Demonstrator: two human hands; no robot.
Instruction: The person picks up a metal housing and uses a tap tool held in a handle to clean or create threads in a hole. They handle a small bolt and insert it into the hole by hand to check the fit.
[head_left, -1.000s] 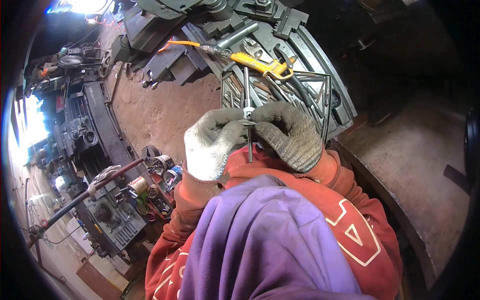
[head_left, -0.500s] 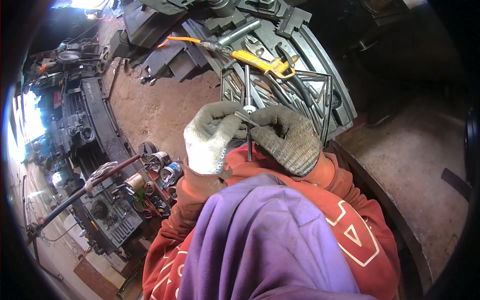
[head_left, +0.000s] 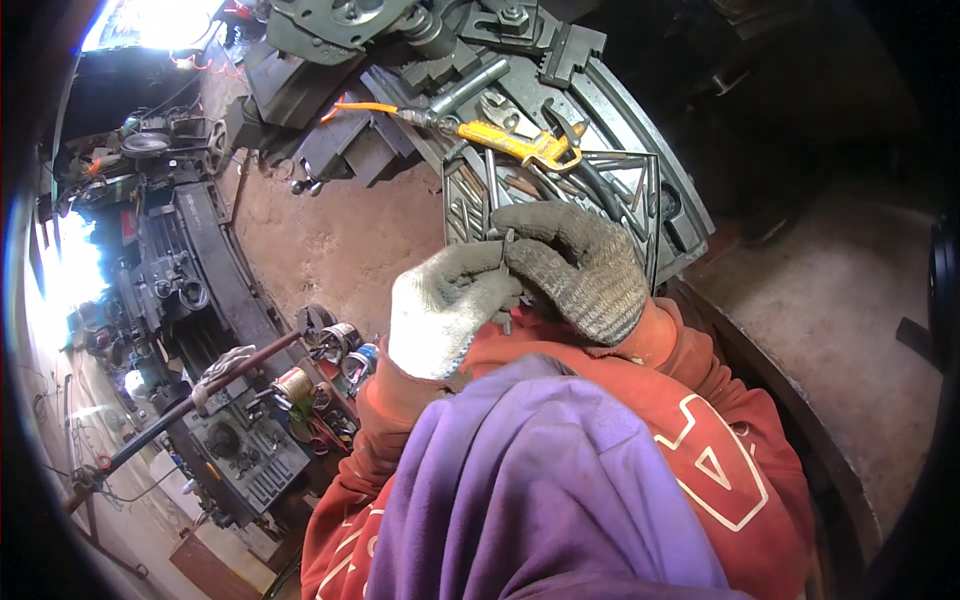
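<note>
My gloved hands meet at the middle, in front of my chest. Between the fingertips is a small grey metal piece [head_left: 508, 246], narrow and now nearly upright. My left hand [head_left: 435, 310], in a pale knit glove, is closed with thumb and fingers pinching it. From the other side my right hand [head_left: 585, 265], in a dirtier glove, pinches the same piece. A long metal rod [head_left: 491, 178] runs behind and under the fingers, and its lower end [head_left: 507, 326] shows below them. The hands hide its middle; whether fingers also grip it, I cannot tell.
Beyond the hands, a metal tray [head_left: 655, 200] of rods and bits lies on a machine bed. A yellow-handled air gun [head_left: 520, 142] with an orange hose rests across it. Cans [head_left: 295, 385] and a red-brown bar [head_left: 250, 365] are at left, near another machine [head_left: 205, 250].
The small metal piece has turned from slanted to nearly upright. My left hand has moved slightly right and down, and my right fingers now cover the rod's middle hub. The view has shifted a little.
</note>
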